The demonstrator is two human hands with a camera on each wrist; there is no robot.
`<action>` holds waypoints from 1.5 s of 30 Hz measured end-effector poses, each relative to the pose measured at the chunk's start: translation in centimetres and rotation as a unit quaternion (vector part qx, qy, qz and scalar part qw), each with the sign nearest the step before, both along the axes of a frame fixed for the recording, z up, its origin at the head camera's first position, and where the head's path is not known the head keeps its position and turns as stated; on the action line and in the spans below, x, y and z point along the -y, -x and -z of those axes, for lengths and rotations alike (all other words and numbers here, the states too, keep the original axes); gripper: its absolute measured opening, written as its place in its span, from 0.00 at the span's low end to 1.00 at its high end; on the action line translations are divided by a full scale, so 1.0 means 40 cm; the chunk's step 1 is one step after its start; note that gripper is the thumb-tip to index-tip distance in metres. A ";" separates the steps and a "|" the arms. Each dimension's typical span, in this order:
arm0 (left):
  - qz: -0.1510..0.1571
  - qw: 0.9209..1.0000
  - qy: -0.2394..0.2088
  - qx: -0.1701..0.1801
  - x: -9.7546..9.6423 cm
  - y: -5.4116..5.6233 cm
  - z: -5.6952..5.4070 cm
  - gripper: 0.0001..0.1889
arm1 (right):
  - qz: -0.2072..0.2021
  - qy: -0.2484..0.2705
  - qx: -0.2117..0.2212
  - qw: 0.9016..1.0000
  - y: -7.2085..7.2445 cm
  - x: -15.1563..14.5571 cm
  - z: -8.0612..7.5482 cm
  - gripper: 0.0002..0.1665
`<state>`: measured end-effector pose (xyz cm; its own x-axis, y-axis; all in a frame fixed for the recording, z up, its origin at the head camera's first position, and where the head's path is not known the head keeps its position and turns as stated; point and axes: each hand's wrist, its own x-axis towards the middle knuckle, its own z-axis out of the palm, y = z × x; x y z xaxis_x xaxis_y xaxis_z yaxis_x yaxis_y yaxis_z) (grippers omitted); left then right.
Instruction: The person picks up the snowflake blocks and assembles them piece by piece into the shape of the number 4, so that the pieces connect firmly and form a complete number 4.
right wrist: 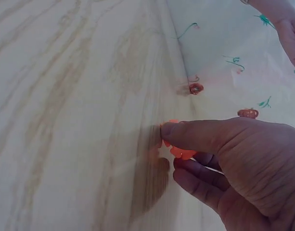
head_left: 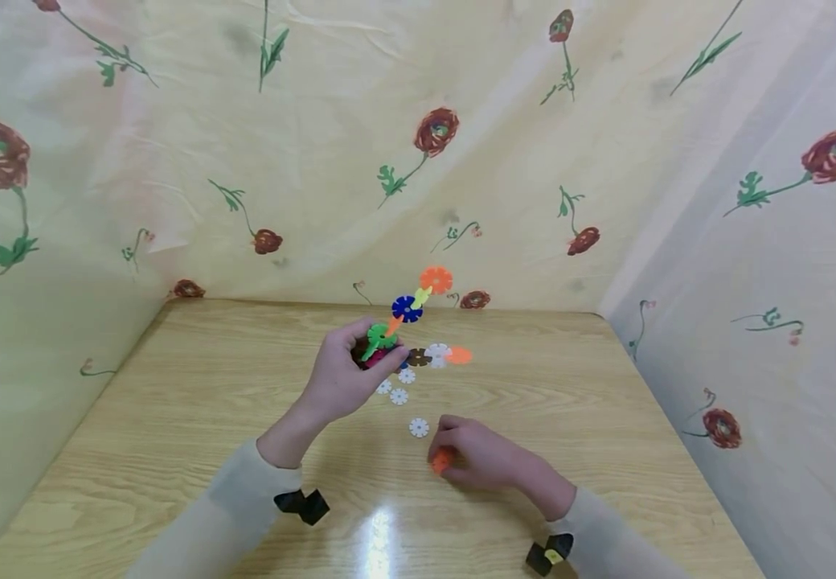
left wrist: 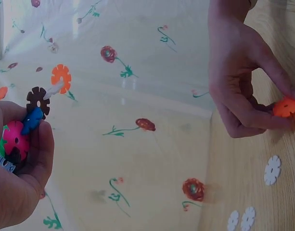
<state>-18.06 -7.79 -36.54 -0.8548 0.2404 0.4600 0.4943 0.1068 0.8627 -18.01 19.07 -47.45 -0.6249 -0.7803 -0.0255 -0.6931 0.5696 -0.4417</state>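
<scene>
Gripping an orange disc [head_left: 442, 459], the right hand [head_left: 483, 454] has its thumb and bent fingers closed on the slotted rim, low over the wood-grain table [head_left: 570, 402]. The left hand [head_left: 338, 374] is raised and curled around a joined assembly of slotted discs, thumb at the near side. At the grip are a green disc [head_left: 382, 336] and a pink disc [left wrist: 16, 140]. One branch rises through a dark blue disc [head_left: 407, 310] and a yellow disc [head_left: 421, 298] to an orange end disc [head_left: 436, 280]. A second branch extends to the right through a brown disc [head_left: 420, 357] and a white disc [head_left: 438, 355].

Four loose white discs [head_left: 419, 427] lie flat on the table; the nearest is just beside the right hand. The left hand partly covers one at the far end of the group. A flowered cloth [head_left: 331, 161] encloses the table.

The left palm conceals the core of the assembly, so its joints cannot be read. The right thumb masks part of the gripped disc. Contact between that disc and the table cannot be determined. The left wrist view cuts off the left hand.
</scene>
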 end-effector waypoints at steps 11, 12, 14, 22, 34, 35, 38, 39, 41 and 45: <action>0.003 1.000 -0.006 0.003 0.006 0.000 0.000 0.03 | 0.073 0.067 -0.005 0.995 0.033 -0.050 -0.065 0.04; 0.003 1.000 -0.007 0.004 0.006 0.000 0.000 0.03 | 0.083 0.084 -0.014 0.993 0.037 -0.056 -0.078 0.04; 0.002 1.000 -0.008 0.004 0.008 0.000 0.000 0.03 | 0.103 0.123 -0.034 0.987 0.044 -0.065 -0.106 0.04; 0.002 1.000 -0.008 -0.009 0.006 0.002 0.002 0.02 | 0.175 0.293 -0.076 0.937 0.051 -0.082 -0.208 0.08; -0.002 1.000 -0.007 -0.004 0.002 0.006 0.003 0.03 | 0.149 0.440 -0.040 0.885 0.028 -0.054 -0.285 0.11; -0.003 1.000 -0.006 -0.004 0.002 0.007 0.004 0.02 | 0.146 0.446 -0.037 0.882 0.025 -0.050 -0.287 0.11; -0.005 1.000 -0.004 -0.004 0.002 0.008 0.006 0.02 | 0.135 0.457 -0.036 0.878 0.021 -0.042 -0.291 0.12; -0.005 1.000 -0.004 -0.004 0.002 0.008 0.007 0.02 | 0.132 0.459 -0.038 0.878 0.020 -0.040 -0.291 0.12; -0.005 1.000 -0.003 -0.005 0.001 0.009 0.009 0.02 | 0.127 0.460 -0.041 0.878 0.019 -0.037 -0.291 0.12; -0.005 1.000 0.000 -0.010 0.000 0.011 0.013 0.02 | 0.125 0.460 -0.045 0.878 0.018 -0.033 -0.290 0.13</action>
